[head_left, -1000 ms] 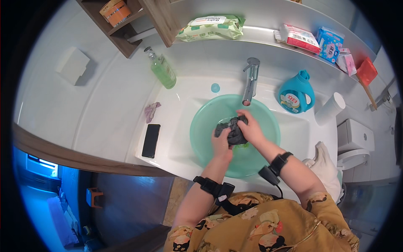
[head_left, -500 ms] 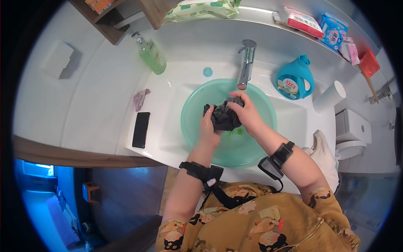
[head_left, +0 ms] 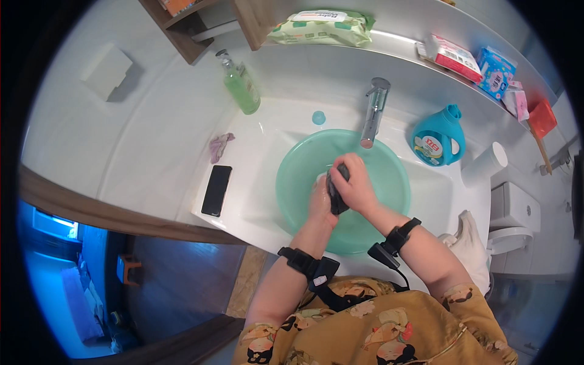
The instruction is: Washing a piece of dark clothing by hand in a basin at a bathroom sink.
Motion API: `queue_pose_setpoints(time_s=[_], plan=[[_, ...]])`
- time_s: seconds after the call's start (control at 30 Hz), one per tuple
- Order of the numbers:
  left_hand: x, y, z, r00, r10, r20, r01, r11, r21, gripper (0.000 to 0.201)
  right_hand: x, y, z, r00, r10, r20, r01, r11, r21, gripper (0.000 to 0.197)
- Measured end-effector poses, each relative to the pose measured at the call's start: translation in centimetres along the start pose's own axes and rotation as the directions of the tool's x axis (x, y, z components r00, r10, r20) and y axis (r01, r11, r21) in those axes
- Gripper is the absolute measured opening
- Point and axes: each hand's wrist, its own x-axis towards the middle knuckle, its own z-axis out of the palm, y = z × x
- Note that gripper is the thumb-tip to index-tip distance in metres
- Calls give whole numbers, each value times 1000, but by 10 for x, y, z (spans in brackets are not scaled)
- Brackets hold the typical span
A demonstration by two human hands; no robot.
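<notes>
A dark grey, wet-looking bunched cloth [head_left: 336, 190] is squeezed between my two hands above the green plastic basin [head_left: 298, 176]. My left hand [head_left: 322, 199] presses it from the left, its fingers partly hidden behind the cloth. From the right, my right hand [head_left: 354, 182] wraps round it, with the fingers curled over the top. The basin sits in the white sink, under the chrome faucet [head_left: 376, 112]. What kind of garment or rag the cloth is cannot be made out.
On the counter's left lie a black phone [head_left: 216, 191] and a small pinkish cloth [head_left: 221, 147]; a green pump bottle [head_left: 242, 88] stands behind. A teal cap [head_left: 319, 117] sits near the faucet. Right of the basin are a blue detergent jug [head_left: 438, 137] and a white cylinder [head_left: 486, 164].
My hands have closed together on the cloth, bunching it into a smaller, narrower shape. They sit slightly lower in the picture, and the whole view has shifted.
</notes>
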Motion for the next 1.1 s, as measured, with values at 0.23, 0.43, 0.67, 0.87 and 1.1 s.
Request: queue_pose_setpoints(time_s=[0.23, 0.43, 0.67, 0.87, 1.1], plan=[[4, 4, -32, 993, -115, -17, 93, 875, -474, 32, -9, 19, -10, 626, 453, 635, -766, 202, 611, 66], [-1, -9, -18, 867, -354, 351, 468, 334, -818, 49, -32, -14, -16, 981, -139, 138, 126, 987, 102, 44], [-5, -18, 24, 880, -471, -66, 338, 717, -610, 12, -19, 43, 0, 1000, 0, 24, -3, 993, 118, 34], [-4, -32, 5, 960, -276, -37, 221, 836, -502, 32, -18, 19, -27, 583, 444, 680, -803, 186, 567, 41], [-6, 2, -21, 739, -363, 567, 671, 327, -665, 63, -12, -22, -46, 932, -201, 300, 160, 975, 156, 54]])
